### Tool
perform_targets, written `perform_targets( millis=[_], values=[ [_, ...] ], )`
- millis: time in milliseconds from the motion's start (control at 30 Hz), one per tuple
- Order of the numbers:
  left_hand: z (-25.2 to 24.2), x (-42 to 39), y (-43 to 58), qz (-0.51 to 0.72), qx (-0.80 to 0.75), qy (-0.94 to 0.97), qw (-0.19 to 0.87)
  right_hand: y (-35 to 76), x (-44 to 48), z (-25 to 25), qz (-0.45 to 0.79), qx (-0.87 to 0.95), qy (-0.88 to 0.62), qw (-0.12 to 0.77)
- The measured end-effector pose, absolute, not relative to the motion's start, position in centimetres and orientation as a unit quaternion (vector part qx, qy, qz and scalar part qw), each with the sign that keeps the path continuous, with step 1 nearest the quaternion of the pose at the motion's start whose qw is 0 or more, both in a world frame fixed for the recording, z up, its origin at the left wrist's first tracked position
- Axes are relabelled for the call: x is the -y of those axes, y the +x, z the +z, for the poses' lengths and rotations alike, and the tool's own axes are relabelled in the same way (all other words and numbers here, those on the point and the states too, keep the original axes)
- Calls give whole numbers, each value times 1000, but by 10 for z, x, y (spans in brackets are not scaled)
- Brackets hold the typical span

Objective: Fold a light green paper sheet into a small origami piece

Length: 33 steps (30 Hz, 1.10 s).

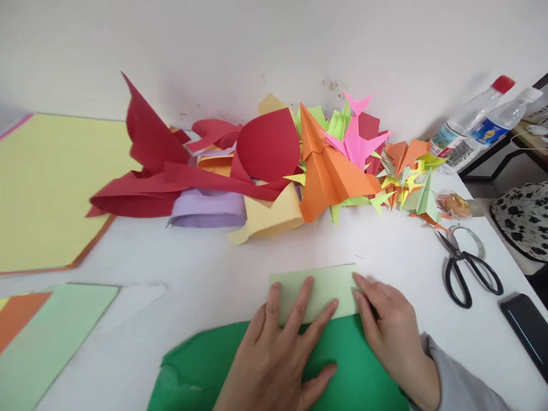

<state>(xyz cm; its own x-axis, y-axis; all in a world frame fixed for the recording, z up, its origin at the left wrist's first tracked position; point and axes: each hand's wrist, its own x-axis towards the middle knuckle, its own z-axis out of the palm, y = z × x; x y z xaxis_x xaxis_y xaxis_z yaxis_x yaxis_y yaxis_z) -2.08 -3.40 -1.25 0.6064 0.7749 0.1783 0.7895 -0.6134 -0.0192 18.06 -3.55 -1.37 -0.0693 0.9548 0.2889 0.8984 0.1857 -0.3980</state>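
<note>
A light green strip of paper [325, 278], apparently folded, lies across the far edge of a dark green sheet [205, 354]. My left hand [285, 348] rests on the strip with its fingers spread and pressing flat, its palm over the dark green sheet. At the strip's right end, my right hand [391, 325] is closed, with thumb and forefinger at the paper's edge. Its other fingers are curled and partly hidden.
Along the wall lies a heap of folded paper, with an orange paper plane [325, 171] and red curled sheets [269, 142]. Scissors [460, 254], tape [479, 242], a phone [528, 331] and bottles [466, 114] are at right. Coloured sheets [55, 188] lie left.
</note>
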Motion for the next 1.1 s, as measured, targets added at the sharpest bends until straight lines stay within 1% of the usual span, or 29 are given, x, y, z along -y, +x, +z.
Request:
perform_targets(
  millis=[200, 400, 900, 1100],
  values=[
    [-12, 34, -21, -74, 434, -897, 51, 180, 34, -13, 70, 727, -644, 228],
    [-12, 34, -21, -74, 436, -896, 52, 179, 34, -14, 41, 739, -640, 209],
    [-11, 34, -21, -74, 440, -894, 46, 178, 33, -14, 6, 744, -637, 203],
    [-11, 34, -21, -71, 436, -896, 55, 179, 32, -16, -11, 756, -628, 185]
  ],
)
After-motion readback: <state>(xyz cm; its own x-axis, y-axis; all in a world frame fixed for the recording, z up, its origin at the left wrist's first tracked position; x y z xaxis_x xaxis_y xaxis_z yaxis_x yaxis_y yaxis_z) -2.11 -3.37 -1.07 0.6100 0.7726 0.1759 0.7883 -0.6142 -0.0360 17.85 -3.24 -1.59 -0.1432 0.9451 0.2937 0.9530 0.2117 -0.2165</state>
